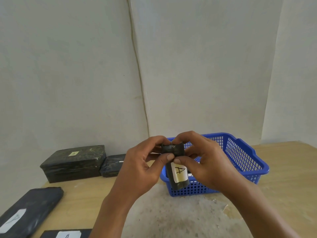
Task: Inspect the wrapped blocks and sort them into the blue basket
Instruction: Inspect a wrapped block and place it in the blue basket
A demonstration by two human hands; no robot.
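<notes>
head view: a small block (176, 170) wrapped in dark shiny film is held upright above the near edge of the blue basket (243, 157). the left hand (142, 167) and right hand (205, 162) both pinch its top end, fingers curled over it and thumbs in front. its white label reads "a".

Open tabletop (171, 217) in front, between the forearms, free for a pass; blue basket (243, 162) blocking the right side, its mouth open from above but partly covered by both hands and the held block; large wrapped box (72, 163) and smaller wrapped block (112, 165) lined along the wall at left; flat wrapped packet (30, 210) and another labelled one (66, 234) crowding the near-left corner; bare wood right of the basket
</notes>
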